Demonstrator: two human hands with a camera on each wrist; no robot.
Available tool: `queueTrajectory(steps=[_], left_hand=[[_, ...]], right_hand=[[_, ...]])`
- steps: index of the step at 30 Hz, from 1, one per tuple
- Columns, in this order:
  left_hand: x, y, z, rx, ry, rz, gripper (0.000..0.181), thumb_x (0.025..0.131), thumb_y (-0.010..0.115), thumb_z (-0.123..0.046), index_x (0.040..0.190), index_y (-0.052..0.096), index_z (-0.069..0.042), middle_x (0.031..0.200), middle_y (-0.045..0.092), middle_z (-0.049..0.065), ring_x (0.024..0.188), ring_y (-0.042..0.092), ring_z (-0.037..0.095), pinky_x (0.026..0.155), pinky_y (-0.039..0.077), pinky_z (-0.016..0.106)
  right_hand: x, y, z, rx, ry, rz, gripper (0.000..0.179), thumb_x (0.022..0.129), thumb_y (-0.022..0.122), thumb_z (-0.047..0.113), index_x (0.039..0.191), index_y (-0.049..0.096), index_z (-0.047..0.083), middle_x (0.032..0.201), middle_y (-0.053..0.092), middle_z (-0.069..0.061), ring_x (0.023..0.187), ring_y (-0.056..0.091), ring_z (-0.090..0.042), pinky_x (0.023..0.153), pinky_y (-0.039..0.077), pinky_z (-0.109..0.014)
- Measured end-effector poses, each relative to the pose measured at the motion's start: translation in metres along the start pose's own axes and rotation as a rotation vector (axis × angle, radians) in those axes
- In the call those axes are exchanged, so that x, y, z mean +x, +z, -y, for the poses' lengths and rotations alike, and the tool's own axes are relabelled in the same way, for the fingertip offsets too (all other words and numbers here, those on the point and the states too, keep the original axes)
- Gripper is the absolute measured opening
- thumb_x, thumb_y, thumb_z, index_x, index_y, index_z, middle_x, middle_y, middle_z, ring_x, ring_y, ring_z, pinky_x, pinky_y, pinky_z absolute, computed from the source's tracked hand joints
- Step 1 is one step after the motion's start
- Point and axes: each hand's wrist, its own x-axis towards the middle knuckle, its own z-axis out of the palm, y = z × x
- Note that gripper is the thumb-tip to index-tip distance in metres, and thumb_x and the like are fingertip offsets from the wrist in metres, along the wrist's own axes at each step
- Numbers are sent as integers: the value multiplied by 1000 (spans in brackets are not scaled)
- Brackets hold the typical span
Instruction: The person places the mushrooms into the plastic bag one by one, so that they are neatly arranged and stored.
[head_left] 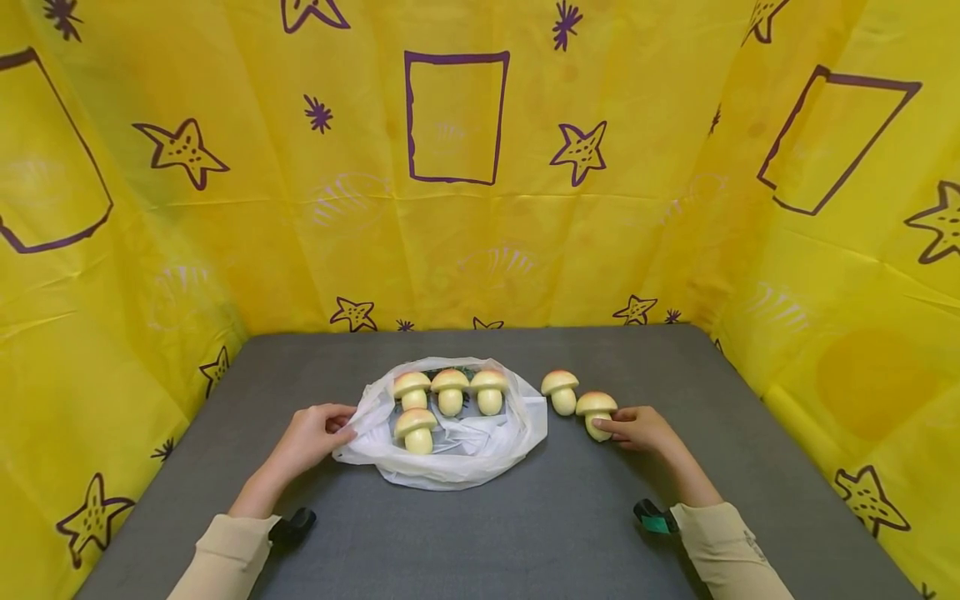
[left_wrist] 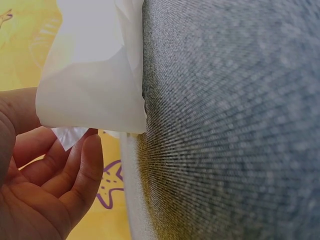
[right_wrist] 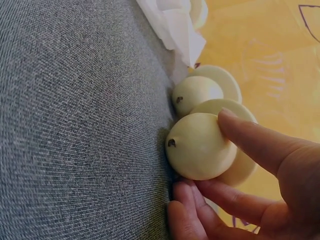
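Observation:
A white plastic bag (head_left: pixel 450 473) lies spread with its mouth facing up on the grey table. Several toy mushrooms with pale stems and orange-tinged caps are inside it, one mushroom (head_left: pixel 416 431) in front of a row of three. My left hand (head_left: pixel 307 437) pinches the bag's left edge; in the left wrist view the plastic (left_wrist: pixel 95 95) hides part of the fingers. To the right of the bag, my right hand (head_left: pixel 637 429) grips the stem of a mushroom (right_wrist: pixel 200 147) between thumb and fingers, low at the table. Another mushroom (head_left: pixel 561 392) lies just left of it, beside the bag.
The grey table (head_left: pixel 480 550) runs back to a yellow cloth wall (head_left: pixel 465 250) printed with purple starfish and frames. Similar yellow cloth stands at the left and right sides. A dark strap device sits at each wrist, the right one (head_left: pixel 655 517) with a green patch.

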Motion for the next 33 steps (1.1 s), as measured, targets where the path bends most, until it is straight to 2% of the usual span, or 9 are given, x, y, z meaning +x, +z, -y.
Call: queueTrajectory(steps=[11, 22, 30, 33], left_hand=[[1, 0, 0, 7, 1, -1, 30, 80, 72, -11, 108, 69, 0, 89, 70, 7, 77, 61, 14, 64, 50, 23], [1, 0, 1, 4, 6, 0, 31, 80, 72, -11, 108, 69, 0, 89, 70, 7, 77, 61, 14, 64, 49, 22], [1, 1, 1, 3, 3, 2, 31, 80, 72, -12, 108, 69, 0, 89, 69, 7, 77, 60, 14, 64, 49, 23], [1, 1, 0, 3, -1, 1, 31, 80, 72, -12, 108, 69, 0, 89, 69, 7, 77, 60, 14, 64, 49, 23]], right_hand=[[-2, 0, 1, 66, 12, -11, 66, 85, 70, 29, 125, 48, -19, 119, 57, -33, 97, 66, -31, 81, 55, -38], [-1, -1, -4, 107, 17, -23, 70, 84, 71, 30, 126, 47, -20, 120, 56, -36, 88, 69, -22, 76, 56, -33], [-9, -2, 0, 108, 19, -35, 68, 84, 71, 32, 124, 50, -18, 113, 62, -30, 86, 69, -22, 76, 56, -34], [-11, -1, 2, 98, 20, -48, 65, 83, 72, 34, 121, 54, -16, 106, 66, -24, 84, 70, -20, 75, 56, -33]])
